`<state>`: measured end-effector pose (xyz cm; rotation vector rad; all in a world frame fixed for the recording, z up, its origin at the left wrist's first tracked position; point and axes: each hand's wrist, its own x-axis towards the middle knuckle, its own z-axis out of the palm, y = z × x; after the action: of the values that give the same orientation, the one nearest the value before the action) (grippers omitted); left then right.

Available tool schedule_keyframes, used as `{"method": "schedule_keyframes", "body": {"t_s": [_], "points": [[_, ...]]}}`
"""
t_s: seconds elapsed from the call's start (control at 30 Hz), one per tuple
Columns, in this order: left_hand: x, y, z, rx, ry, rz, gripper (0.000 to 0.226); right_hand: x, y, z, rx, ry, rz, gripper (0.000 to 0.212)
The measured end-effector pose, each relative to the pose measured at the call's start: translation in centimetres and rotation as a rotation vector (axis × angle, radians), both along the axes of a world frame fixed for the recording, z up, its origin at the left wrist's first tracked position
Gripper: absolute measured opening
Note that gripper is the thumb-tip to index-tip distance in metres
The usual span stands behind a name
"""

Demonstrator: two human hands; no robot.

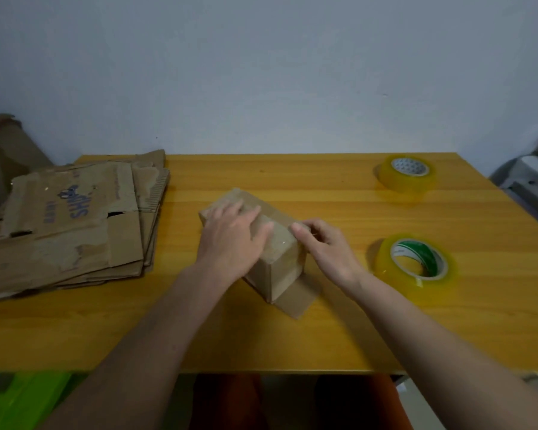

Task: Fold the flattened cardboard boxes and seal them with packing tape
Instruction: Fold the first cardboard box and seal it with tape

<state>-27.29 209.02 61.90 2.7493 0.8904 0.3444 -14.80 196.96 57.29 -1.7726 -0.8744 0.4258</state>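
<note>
One small box (271, 243) stands mid-table (339, 336); your left hand (230, 240) lies spread flat on its top while your right hand (326, 246) pinches its right top edge, probably tape. Press firmly along the seam, smoothing outward. Right of the box: two tape rolls (415, 263) (407, 178); left: one stack of flat boxes (66, 231).

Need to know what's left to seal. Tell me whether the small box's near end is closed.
Not fully: on the small box, one flap at its near end lies spread on the table.
</note>
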Motion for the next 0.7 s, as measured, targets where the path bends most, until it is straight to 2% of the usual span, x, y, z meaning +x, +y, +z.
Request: {"method": "schedule_keyframes", "body": {"t_s": [0.07, 0.13, 0.17, 0.23, 0.3, 0.4, 0.53, 0.6, 0.7], "points": [[0.5, -1.0, 0.2, -0.07, 0.189, -0.096, 0.098, 0.7, -0.6, -0.8, 0.02, 0.017, -0.046, 0.044], [0.9, -1.2, 0.5, -0.071, 0.316, -0.161, 0.114, 1.7, -1.1, -1.6, -0.023, 0.013, -0.113, 0.054], [1.0, -1.1, 0.6, -0.06, 0.351, -0.186, 0.114, 2.2, -1.2, -1.8, -0.098, -0.039, -0.133, 0.05], [1.3, -0.9, 0.8, -0.044, 0.381, -0.234, 0.105, 3.6, -1.4, -2.7, -0.37, -0.301, -0.095, 0.035], [1.7, -1.0, 0.8, -0.023, 0.382, -0.297, 0.091, 4.6, -1.6, -3.2, -0.591, -0.489, 0.006, 0.035], [2.5, -1.3, 0.6, 0.02, 0.368, -0.384, 0.076, 5.9, -1.8, -3.0, -0.731, -0.615, 0.082, 0.041], [4.3, -1.3, 0.5, 0.072, 0.324, -0.532, 0.065, 7.4, -2.2, -1.2, -1.029, -0.81, -0.039, 0.037], [5.1, -1.5, 0.5, 0.114, 0.297, -0.6, 0.059, 8.0, -2.2, -0.1, -0.97, -0.78, -0.1, 0.039], [5.9, -1.7, -0.4, 0.175, 0.22, -0.661, 0.054, 7.8, -2.1, 1.8, -0.374, -0.401, -0.152, 0.036]]}}
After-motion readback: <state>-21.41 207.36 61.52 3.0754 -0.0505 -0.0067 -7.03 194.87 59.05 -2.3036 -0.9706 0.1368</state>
